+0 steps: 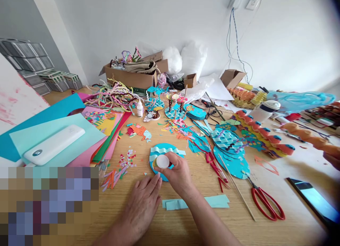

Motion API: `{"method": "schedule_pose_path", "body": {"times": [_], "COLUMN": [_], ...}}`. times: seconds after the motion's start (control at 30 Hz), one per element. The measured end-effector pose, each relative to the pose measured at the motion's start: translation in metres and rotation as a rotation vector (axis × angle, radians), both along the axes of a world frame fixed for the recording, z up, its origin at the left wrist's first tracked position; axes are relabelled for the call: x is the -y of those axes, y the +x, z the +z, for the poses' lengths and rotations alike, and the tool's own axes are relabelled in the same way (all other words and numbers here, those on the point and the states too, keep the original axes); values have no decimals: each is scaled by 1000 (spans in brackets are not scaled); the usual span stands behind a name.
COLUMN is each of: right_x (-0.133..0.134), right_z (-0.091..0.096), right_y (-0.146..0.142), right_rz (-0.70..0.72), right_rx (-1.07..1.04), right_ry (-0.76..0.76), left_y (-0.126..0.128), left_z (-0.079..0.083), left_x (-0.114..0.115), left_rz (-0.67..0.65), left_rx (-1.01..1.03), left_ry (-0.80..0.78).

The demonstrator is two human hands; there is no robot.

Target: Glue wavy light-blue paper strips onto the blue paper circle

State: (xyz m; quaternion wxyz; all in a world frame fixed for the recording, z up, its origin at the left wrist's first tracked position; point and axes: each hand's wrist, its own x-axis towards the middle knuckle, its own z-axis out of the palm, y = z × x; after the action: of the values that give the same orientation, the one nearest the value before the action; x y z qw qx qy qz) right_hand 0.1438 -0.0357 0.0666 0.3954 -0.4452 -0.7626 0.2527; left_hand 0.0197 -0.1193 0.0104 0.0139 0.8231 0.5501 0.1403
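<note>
- Rising behind everything, a pale wall (132, 22) closes off the far side of the room, with grey stacked drawers (32, 58) far left.
- The wooden counter (172, 226) fills the near scene, crowded at its far side and more bare nearest the person.
- A cardboard box (127, 76), heaped with soft odds and ends, sits far left of centre; coloured sheets (23, 129) fan out at the left under a white power bank (55, 143).
- The right hand (177, 173) reaches over the right part of the blue disc (171, 145), grasping a small container; the left hand (145, 194) is flat and released, gripping nothing, its fingertips at the disc's near edge.
- That disc lies just beyond the left hand and partly beneath the right, which is the nearer to its middle. It is roundish, without a clear long axis; the wavy strips (164, 151) on its far half run left to right.
- Loose flat strips (217, 201) lie on the near side, also lengthwise left to right, with the right forearm crossing above them.
- Red-handled scissors (255, 187) rest to the right, well apart from both hands.
- The container (162, 161) shows a round white end; its contents cannot be told.
</note>
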Motion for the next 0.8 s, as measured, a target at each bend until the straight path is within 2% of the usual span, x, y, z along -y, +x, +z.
{"method": "schedule_pose_path", "body": {"times": [0.37,0.57,0.7,0.8], "right_x": [0,2,2,0], "right_z": [3,7,9,11], "right_y": [-2,0,0,-2], "right_rz": [16,16,80,56], "right_rx": [-3,87,54,52], "right_ry": [18,-87,-151,-248], "left_y": [0,1,1,1], "left_z": [-2,-1,-1,-1], "left_x": [0,0,0,0], "left_rz": [2,2,7,13], "left_rx": [-20,-29,-15,-13], "left_ry": [12,-6,-27,-31]}}
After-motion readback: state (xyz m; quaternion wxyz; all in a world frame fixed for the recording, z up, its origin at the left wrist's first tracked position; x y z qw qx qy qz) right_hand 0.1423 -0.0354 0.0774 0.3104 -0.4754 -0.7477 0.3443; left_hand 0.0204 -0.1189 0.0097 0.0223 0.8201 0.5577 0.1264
